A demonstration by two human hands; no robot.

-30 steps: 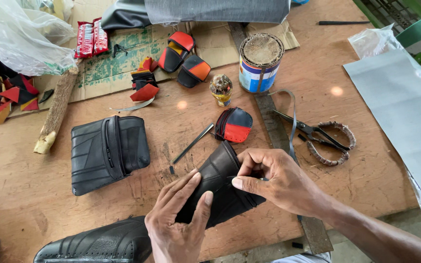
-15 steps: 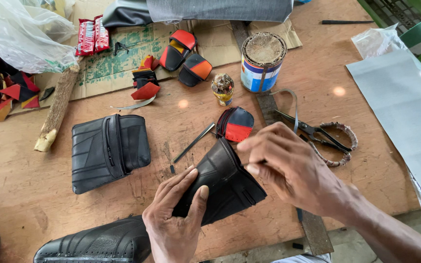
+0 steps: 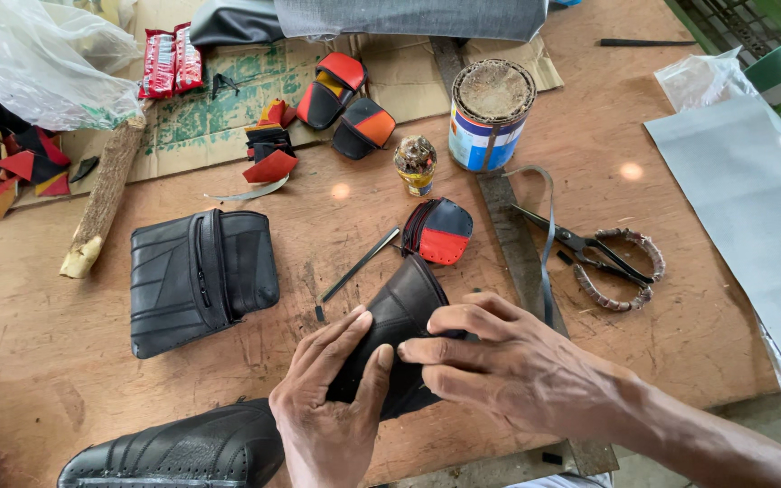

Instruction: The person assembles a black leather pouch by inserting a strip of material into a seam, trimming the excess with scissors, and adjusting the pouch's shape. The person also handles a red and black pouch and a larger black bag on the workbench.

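Since half a second before, the right hand (image 3: 517, 370) had slid down off the top of the black leather piece (image 3: 399, 334) and drawn closer to the left hand (image 3: 332, 407), so that more of the piece's curved upper end showed. That black leather piece lay on the wooden tabletop (image 3: 38, 343) just below the red-and-black pouch (image 3: 440, 232), tilted, with its rounded end pointing up toward the pouch. The left hand's fingers (image 3: 341, 339) were wrapped over the piece's left edge, its thumb pressed onto the lower face, gripping it. The right hand's fingers (image 3: 463, 321) were curled over the piece's right side, the fingertips meeting the left thumb on the leather, so both hands were closed on the same piece and covered its lower half. To the left of the red-and-black pouch lay a thin dark metal tool (image 3: 359, 265), and farther left a black zipped bag (image 3: 201, 276). To the pouch's right ran a steel ruler (image 3: 512, 239) with a grey strap (image 3: 546, 244) looped over it, and beyond that a pair of scissors with wrapped handles (image 3: 603, 262). Above the pouch stood a small jar (image 3: 416, 164) and a blue-and-white tin can (image 3: 490, 115). Well below and to the left of the pouch, a black perforated shoe part (image 3: 183, 452) lay at the tabletop's near edge, just beside the left wrist.
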